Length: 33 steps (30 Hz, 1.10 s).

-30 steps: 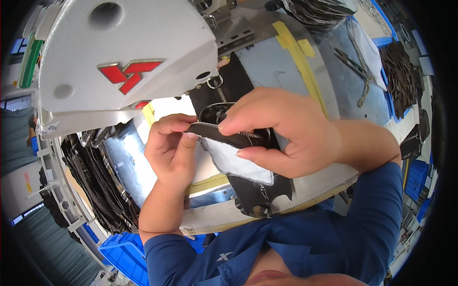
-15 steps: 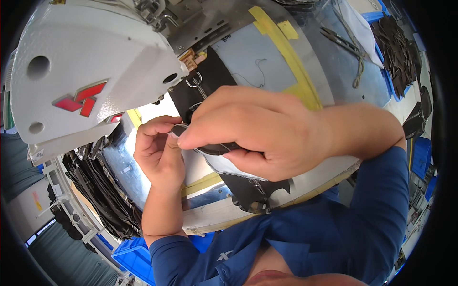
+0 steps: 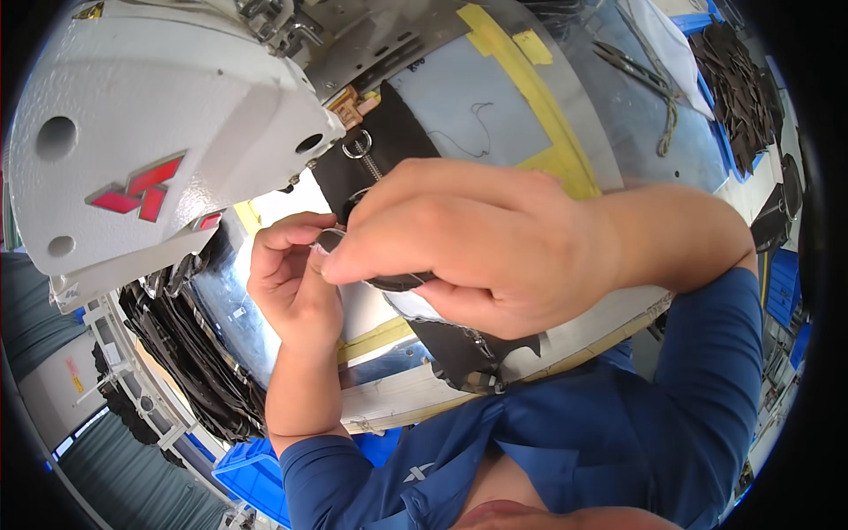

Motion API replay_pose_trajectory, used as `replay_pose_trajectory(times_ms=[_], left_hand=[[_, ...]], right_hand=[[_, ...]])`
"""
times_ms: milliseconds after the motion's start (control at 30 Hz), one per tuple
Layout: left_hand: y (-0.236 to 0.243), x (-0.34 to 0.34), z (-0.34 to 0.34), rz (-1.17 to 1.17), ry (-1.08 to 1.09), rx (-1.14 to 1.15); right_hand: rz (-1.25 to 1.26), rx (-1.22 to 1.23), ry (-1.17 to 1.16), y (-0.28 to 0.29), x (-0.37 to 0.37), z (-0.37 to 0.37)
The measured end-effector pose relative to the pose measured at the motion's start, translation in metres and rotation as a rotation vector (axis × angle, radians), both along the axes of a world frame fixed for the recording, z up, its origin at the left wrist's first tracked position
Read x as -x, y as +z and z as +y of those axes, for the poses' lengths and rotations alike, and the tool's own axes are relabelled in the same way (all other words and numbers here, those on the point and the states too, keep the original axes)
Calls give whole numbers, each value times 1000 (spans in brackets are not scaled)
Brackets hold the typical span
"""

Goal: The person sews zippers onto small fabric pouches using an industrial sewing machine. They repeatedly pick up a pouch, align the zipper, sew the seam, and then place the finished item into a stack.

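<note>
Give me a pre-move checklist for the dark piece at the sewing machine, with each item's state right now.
1. Both hands on the piece: ok; left hand and right hand pinch the dark leather piece.
2. Piece lying flat: not ok; its edge is lifted between the fingers.
3. Fingers away from the needle: cannot tell; the sewing machine head hides it.
4. Zipper pull free: ok; nothing covers it.
5. Scissors out of the way: ok; far side of the table.

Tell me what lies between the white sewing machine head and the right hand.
In the head view: black leather piece with a metal ring, lying flat.
</note>
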<state>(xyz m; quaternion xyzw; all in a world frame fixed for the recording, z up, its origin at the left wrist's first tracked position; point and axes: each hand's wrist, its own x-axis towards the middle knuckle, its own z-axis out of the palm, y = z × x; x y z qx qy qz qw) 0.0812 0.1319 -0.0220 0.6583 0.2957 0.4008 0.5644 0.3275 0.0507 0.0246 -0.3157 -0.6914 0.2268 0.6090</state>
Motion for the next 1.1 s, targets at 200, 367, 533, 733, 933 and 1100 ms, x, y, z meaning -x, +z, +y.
replay_pose_trajectory(times_ms=[200, 367, 533, 733, 933, 1100], left_hand=[[12, -6, -10, 17, 38, -161], [11, -4, -10, 4, -89, -419], [15, -10, -3, 43, -92, -278], [35, 3, -15, 203, -158, -89], [37, 9, -18, 83, -128, -423], [29, -1, -15, -39, -88, -520]], right_hand=[[-241, 95, -123, 0, -12, 2], [-470, 111, -131, -2, -21, 4], [-283, 35, -183, -3, -20, 7], [-202, 112, -228, -7, -22, 11], [-260, 129, -238, -11, -19, 14], [-284, 140, -238, -9, -18, 14]])
